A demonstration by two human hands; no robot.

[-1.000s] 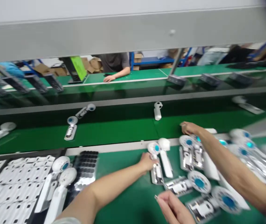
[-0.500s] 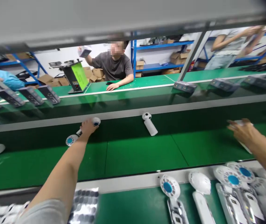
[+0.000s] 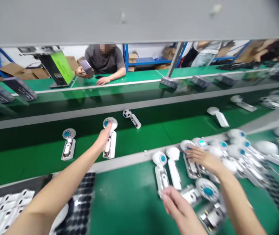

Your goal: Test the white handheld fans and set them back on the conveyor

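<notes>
My left hand reaches over the green belt and is closed on a white handheld device with a round, blue-centred head. Thumb and head overlap at the top. Low in the picture, my right hand has its fingers drawn together at the lower end of another such device, which lies on the near table. Beside that one is a device with a plain white head. Another person's hand comes from the right and rests on a device in the pile.
More devices lie on the belt, one to the left and one with a football-patterned head farther back. A tray of white parts sits lower left. Boxes line the raised ledge. Across it sits a person.
My view has swung right and down. My left hand now holds a different device on the belt. My right hand has entered from below. The other person's hand has moved from belt to pile.
</notes>
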